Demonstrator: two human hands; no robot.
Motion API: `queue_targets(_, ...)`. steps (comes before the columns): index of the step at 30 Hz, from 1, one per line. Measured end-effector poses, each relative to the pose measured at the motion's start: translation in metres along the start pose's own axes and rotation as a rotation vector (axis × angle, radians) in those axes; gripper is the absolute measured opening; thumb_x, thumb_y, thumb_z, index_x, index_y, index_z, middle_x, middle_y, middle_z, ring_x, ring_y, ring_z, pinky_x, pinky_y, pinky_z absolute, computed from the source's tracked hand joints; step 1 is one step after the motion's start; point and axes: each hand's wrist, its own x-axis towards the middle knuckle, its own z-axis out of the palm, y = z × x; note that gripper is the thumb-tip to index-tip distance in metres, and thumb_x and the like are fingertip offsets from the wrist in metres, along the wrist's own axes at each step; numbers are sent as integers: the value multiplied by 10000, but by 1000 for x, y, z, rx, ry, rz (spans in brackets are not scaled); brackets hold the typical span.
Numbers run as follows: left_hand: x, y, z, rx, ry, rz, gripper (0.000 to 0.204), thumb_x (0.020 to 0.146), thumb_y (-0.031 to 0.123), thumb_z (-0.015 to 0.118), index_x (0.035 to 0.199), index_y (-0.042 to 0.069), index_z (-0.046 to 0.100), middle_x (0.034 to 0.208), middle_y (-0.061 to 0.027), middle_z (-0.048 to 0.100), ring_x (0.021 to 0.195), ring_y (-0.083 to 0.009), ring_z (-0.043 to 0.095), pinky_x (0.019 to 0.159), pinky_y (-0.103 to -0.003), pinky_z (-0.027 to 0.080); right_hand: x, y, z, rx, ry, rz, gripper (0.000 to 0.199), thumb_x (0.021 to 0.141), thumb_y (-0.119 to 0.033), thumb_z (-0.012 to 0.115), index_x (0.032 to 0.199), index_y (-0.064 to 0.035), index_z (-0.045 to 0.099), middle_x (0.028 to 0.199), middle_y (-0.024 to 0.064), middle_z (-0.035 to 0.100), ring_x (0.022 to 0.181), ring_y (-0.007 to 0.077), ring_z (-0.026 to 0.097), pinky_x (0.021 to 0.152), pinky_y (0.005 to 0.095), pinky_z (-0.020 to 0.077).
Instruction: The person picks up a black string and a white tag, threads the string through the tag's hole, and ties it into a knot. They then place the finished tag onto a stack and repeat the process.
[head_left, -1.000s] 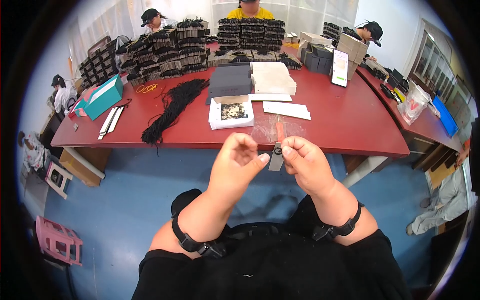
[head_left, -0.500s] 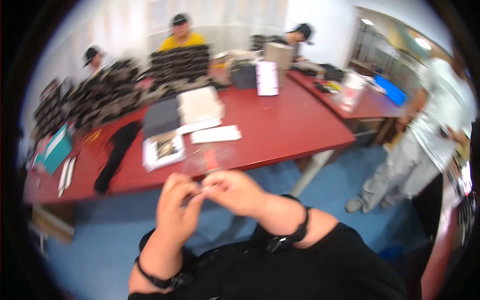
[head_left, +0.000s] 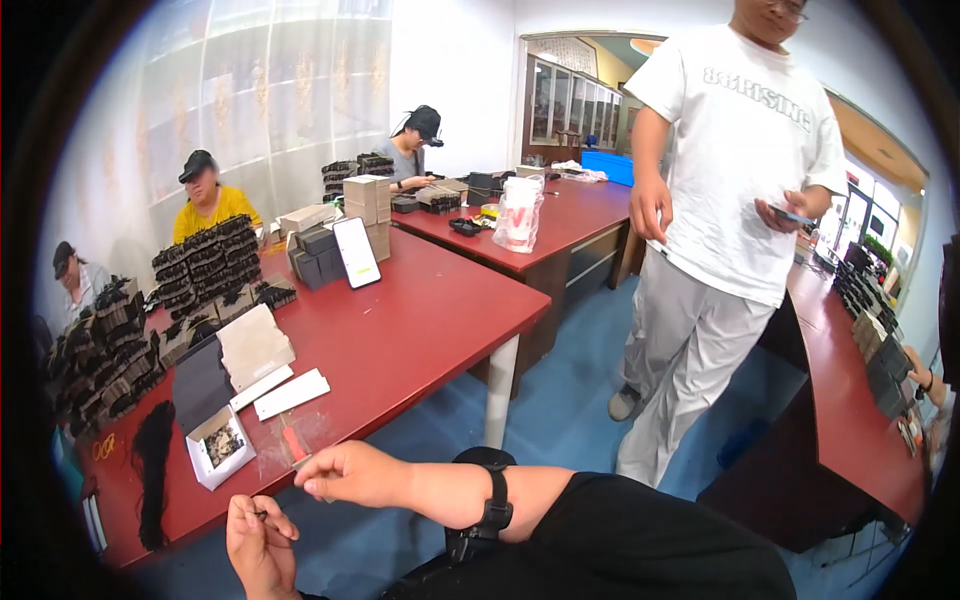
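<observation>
My left hand is closed near the table's front edge, with a small dark piece pinched between thumb and fingertip. My right hand sits just above and to the right, its fingers curled together; whatever they hold, if anything, is hidden. Beyond its fingertips, an orange-red strip lies on clear plastic film on the red table. A small white open box of tiny brownish bits stands beyond my left hand. Left of that lies a bundle of black strands.
White strips, a beige stack and a dark grey board lie behind the box. A phone leans on stacked boxes. Several people sit beyond; a person in a white T-shirt stands right, holding a phone.
My view has swung to the right. My hands, together before, have come apart, the left one lower. The person in white now appears closer and more fully in view.
</observation>
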Motion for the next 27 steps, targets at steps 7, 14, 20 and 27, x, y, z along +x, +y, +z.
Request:
queue_targets(7, -2, -14, -26, 213, -206, -27, 185, 939, 210, 506, 913, 54, 409, 778, -63, 459, 668, -148, 460, 598, -277, 410, -14, 14, -30, 595, 54, -167, 333, 767, -18, 698, 1067, -26, 556, 830, 87, 617, 723, 171, 620, 626, 291, 528)
queue_targets(14, 0, -24, -37, 210, -46, -2, 127, 950, 162, 471, 890, 79, 397, 812, -77, 480, 696, -160, 481, 676, -290, 417, -4, 39, -17, 613, 117, -247, 252, 819, 66, 606, 1017, -57, 511, 867, 63, 582, 822, 167, 602, 737, 305, 498)
queue_targets(20, -6, -35, -75, 275, 11, -24, 115, 968, 131, 436, 882, 75, 385, 797, -61, 497, 702, -126, 465, 681, -260, 410, -4, 53, 0, 105, 294, -281, 113, 830, 14, 627, 912, -13, 553, 828, 7, 527, 814, 97, 582, 708, 218, 482)
queue_targets(27, -26, -37, -76, 385, -77, -111, 81, 959, 84, 424, 892, 74, 381, 799, -56, 489, 700, -113, 445, 679, -257, 391, -13, 67, 4, -504, 440, -101, 175, 841, -64, 652, 988, 4, 587, 987, 71, 599, 952, 141, 581, 816, 276, 469)
